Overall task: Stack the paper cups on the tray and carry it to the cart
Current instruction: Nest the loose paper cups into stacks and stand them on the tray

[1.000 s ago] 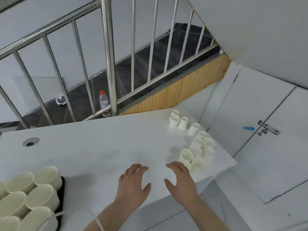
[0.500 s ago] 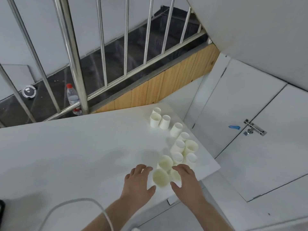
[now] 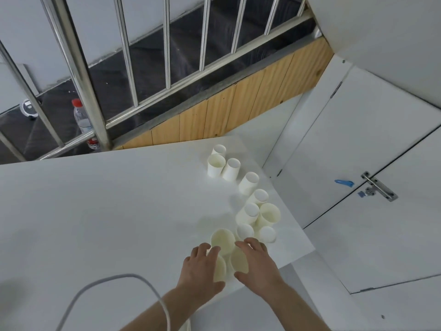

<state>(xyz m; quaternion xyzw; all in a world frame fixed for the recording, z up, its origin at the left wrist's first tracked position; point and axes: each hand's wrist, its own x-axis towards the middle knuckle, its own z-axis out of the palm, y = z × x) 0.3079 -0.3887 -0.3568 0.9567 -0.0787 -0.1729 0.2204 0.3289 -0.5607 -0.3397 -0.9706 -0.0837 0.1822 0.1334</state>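
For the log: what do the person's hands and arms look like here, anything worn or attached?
Both forearms are bare, with no sleeves in view. The left hand and right hand wear no gloves, rings or watch that I can see. A grey cable loops across the lower frame.

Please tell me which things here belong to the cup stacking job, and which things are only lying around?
For the job:
- paper cups on the white table
- left hand and right hand, each gripping a cup

Lying about:
- water bottle behind the railing
- grey cable
- door latch
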